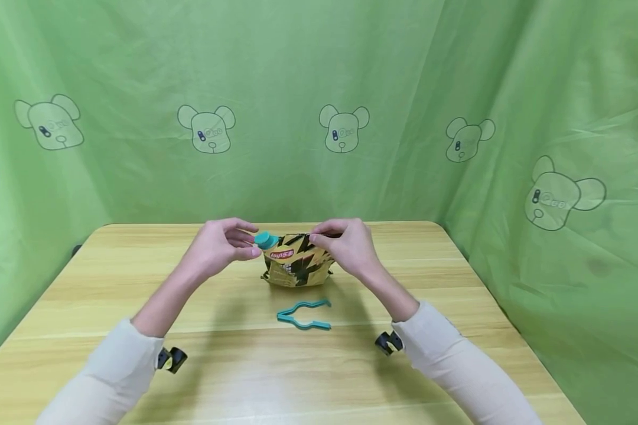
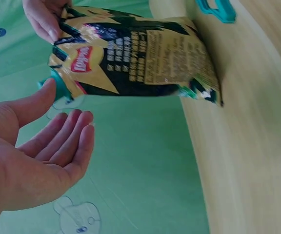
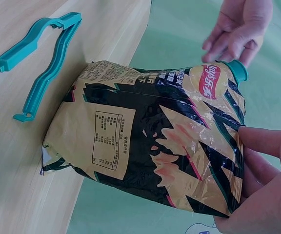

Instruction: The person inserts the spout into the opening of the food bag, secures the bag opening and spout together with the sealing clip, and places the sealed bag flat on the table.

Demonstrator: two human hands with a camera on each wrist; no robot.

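A gold-and-black chip bag (image 1: pixel 298 262) stands on the table with a round teal cap (image 1: pixel 266 239) at its upper left corner. My right hand (image 1: pixel 348 245) pinches the top edge of the bag between thumb and fingers, near the upper right corner. Beside the cap, my left hand (image 1: pixel 220 245) has its fingers loosely spread. In the left wrist view its thumb tip overlaps the teal cap (image 2: pixel 60 87), while the other fingers stand apart from it. A teal bag clip (image 1: pixel 292 316) lies spread apart in front of the bag; the right wrist view shows its two hinged arms.
The wooden table (image 1: pixel 111 295) has a rounded far edge just behind the bag. Green curtains (image 1: pixel 276 71) with printed bear heads hang at the back and sides. A black wrist mount (image 1: pixel 172 359) juts from the left sleeve, another (image 1: pixel 388 343) from the right.
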